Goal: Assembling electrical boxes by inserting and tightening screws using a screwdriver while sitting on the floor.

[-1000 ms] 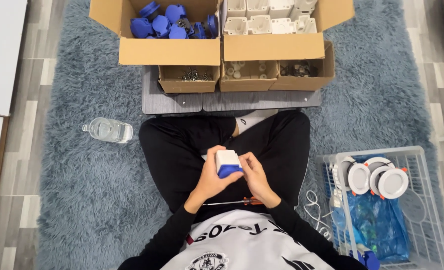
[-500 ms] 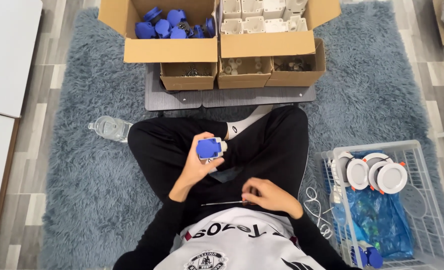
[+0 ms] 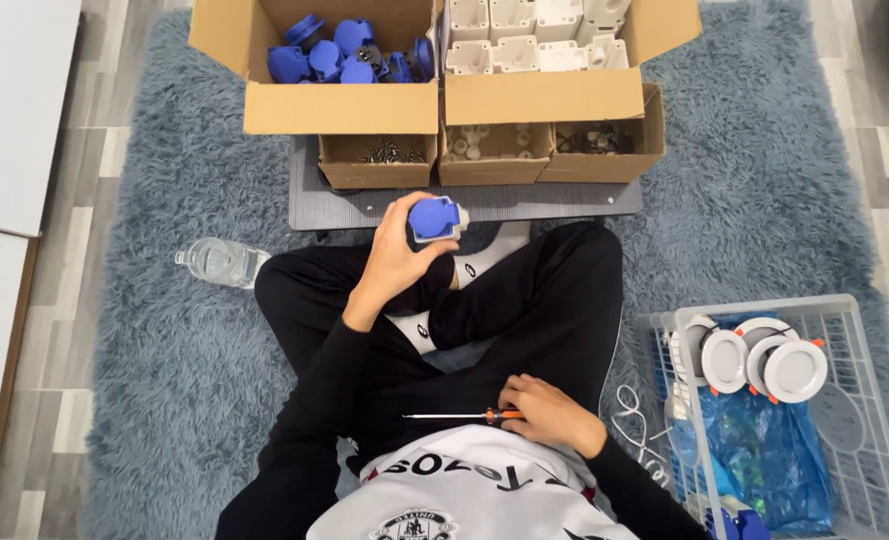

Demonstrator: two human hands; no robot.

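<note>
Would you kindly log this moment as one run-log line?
left hand: holds blue socket part raised | right hand: on screwdriver in lap | boxes ahead

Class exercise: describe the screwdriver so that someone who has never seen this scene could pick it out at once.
Find the seated person's lap on the shaggy grey-blue rug. The right hand rests there, gripping the screwdriver, whose thin metal shaft points toward the person's left. Its orange and black handle is unlike anything else nearby.

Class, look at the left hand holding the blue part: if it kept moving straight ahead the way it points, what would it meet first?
Probably the middle small cardboard box on the grey board, just beyond the left hand; heights are unclear.
</note>
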